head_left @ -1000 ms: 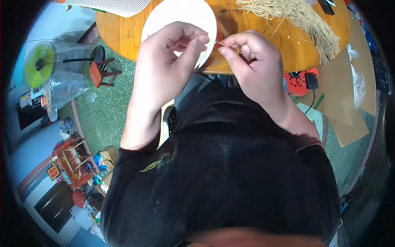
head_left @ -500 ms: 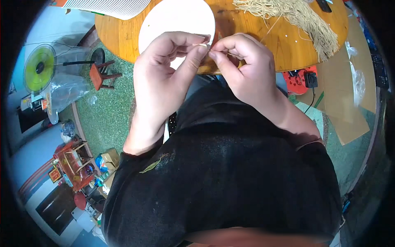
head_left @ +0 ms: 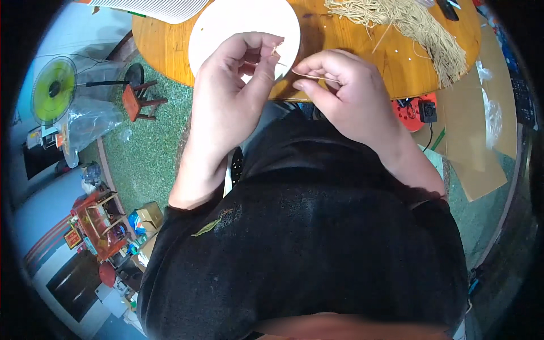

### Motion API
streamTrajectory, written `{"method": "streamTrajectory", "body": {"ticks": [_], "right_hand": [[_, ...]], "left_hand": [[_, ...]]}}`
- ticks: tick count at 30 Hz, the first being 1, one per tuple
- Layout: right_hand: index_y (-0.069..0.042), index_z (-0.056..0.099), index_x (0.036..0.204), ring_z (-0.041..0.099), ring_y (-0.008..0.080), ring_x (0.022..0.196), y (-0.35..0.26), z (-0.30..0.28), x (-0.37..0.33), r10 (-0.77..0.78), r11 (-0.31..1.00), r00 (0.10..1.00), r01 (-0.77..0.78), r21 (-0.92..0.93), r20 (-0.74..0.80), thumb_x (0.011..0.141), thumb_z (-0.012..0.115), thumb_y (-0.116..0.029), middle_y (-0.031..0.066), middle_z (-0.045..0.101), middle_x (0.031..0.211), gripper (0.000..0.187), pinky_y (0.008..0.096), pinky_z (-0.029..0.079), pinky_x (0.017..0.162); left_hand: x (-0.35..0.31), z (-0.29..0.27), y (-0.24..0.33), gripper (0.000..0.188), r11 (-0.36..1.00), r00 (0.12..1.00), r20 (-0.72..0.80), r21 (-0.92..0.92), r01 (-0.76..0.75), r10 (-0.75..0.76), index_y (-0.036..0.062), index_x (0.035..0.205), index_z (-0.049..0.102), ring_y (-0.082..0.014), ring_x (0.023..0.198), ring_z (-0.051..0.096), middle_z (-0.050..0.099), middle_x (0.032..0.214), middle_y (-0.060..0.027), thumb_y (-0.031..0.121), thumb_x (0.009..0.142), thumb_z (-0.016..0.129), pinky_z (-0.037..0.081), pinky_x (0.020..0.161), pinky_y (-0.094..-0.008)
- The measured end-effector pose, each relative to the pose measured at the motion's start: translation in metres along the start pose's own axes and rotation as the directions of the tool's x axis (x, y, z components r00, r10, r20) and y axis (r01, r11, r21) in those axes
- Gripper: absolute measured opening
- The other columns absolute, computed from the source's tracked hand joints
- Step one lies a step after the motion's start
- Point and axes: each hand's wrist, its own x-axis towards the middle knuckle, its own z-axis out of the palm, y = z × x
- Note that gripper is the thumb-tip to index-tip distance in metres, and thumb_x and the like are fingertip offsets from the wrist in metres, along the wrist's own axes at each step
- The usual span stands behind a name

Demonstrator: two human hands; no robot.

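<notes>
Moved apart, left hand (head_left: 231,88) holds one pale piece (head_left: 275,50), right hand (head_left: 352,90) one strand (head_left: 318,77).

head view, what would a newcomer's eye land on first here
Probably the two bare hands at the top centre: the left hand pinching a small pale piece over a white round board, the right hand with a thin strand along its fingers. Next, perhaps, the cream bundle of cords at the wooden table's upper right, and the green fan at far left.
</notes>
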Motion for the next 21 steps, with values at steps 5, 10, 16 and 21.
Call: {"method": "streamTrajectory", "body": {"ticks": [5,10,16,21], "right_hand": [[-0.004,0.073,0.096,0.072,0.0277,0.079,-0.01,-0.013,0.002,0.032,0.989,0.993,-0.014,-0.148,0.115,0.091,0.072,-0.011,0.0113,0.073,0.088,0.009,0.0388,0.055,0.072],[-0.006,0.072,0.091,0.069,0.0308,0.077,-0.008,-0.009,0.001,-0.098,0.968,0.987,0.125,-0.219,0.13,0.091,0.072,-0.012,0.0101,0.071,0.085,0.006,0.0401,0.055,0.07],[-0.008,0.068,0.089,0.069,0.0315,0.078,-0.011,-0.019,-0.001,-0.13,0.95,0.967,0.185,-0.252,0.219,0.089,0.071,-0.013,0.0085,0.068,0.084,0.006,0.0415,0.054,0.068],[-0.004,0.068,0.093,0.066,0.0297,0.076,-0.037,-0.053,0.002,-0.206,0.829,0.885,0.384,-0.406,0.417,0.087,0.074,-0.008,0.0115,0.064,0.084,0.01,0.0404,0.051,0.067]], "left_hand": [[0.001,-0.007,-0.001,0.023,0.974,0.997,0.049,-0.217,0.065,-0.055,-0.0013,0.123,0.068,-0.008,0.09,0.066,0.071,0.1,-0.0017,0.001,0.1,0.068,0.055,0.083,-0.0224],[0.0,-0.011,-0.001,0.029,0.951,0.989,0.12,-0.286,0.114,-0.082,-0.0026,0.128,0.066,-0.011,0.094,0.066,0.07,0.104,-0.0033,0.002,0.1,0.068,0.051,0.083,-0.0234],[-0.003,-0.015,-0.001,0.02,0.967,0.981,0.166,-0.214,0.136,-0.101,-0.0039,0.119,0.07,-0.0107,0.094,0.066,0.071,0.103,-0.0044,0.001,0.1,0.067,0.051,0.084,-0.0232],[-0.009,-0.007,-0.008,0.014,0.998,0.999,0.054,-0.06,-0.002,0.005,0.0012,0.108,0.076,-0.0052,0.08,0.063,0.072,0.088,0.0001,0.002,0.098,0.067,0.052,0.074,-0.0216]]}}
